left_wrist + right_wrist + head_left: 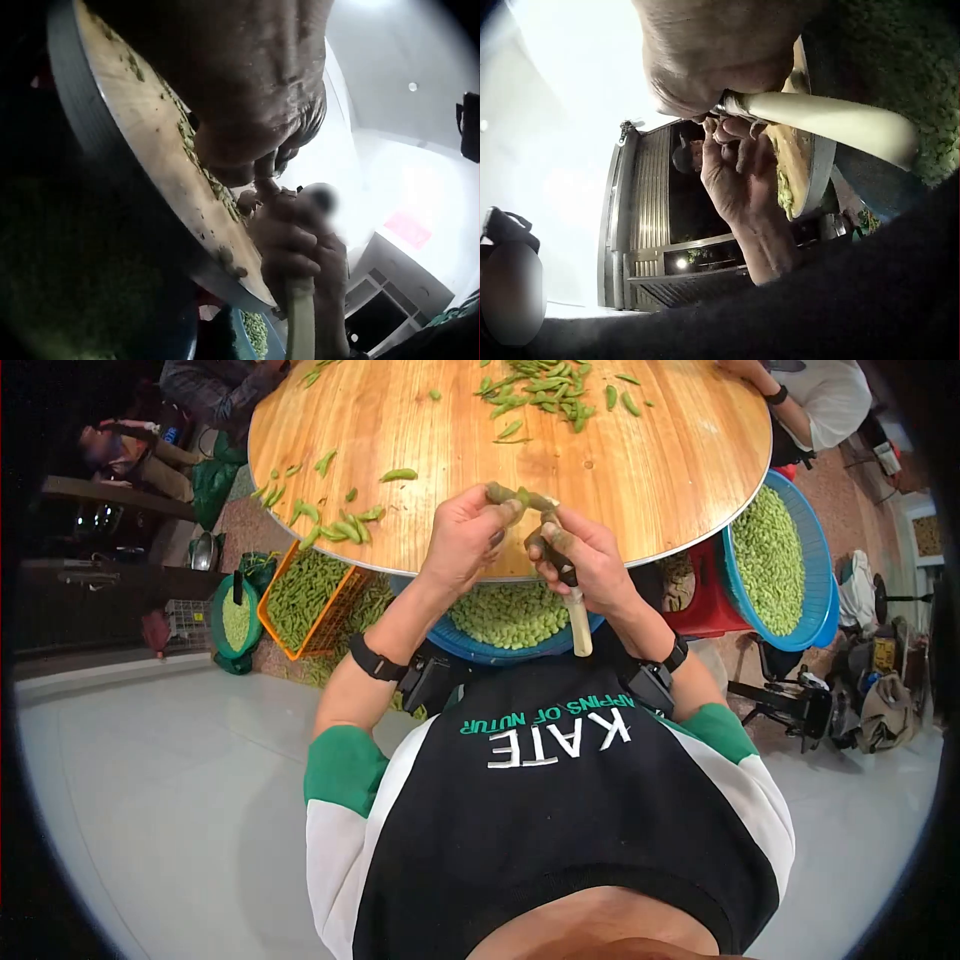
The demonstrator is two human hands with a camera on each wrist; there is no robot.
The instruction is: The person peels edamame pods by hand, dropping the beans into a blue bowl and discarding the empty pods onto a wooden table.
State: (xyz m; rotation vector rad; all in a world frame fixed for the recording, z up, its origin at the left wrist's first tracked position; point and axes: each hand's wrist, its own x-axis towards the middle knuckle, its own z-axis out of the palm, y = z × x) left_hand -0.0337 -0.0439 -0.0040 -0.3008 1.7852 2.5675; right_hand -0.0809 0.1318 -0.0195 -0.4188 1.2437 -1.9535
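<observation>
Over the table's near edge my two hands meet fingertip to fingertip. The left hand (466, 538) pinches a green bean pod (524, 496) between thumb and forefinger, and the pod spans toward the other hand. My right hand (590, 563) grips a tool with a long pale handle (580, 625), which sticks out below the fist toward my body; its working end is hidden in the fingers. In the right wrist view the handle (832, 122) emerges from under the palm, with the left hand (742, 180) facing it. Some fingertips look dark or covered.
The round wooden table (420, 430) carries a pile of pods (545, 395) and scattered pods (345, 528). Below its edge sits a blue basin of shelled beans (510, 617). An orange crate of pods (305, 595) stands left, another blue basin (822, 560) right. Other people sit across.
</observation>
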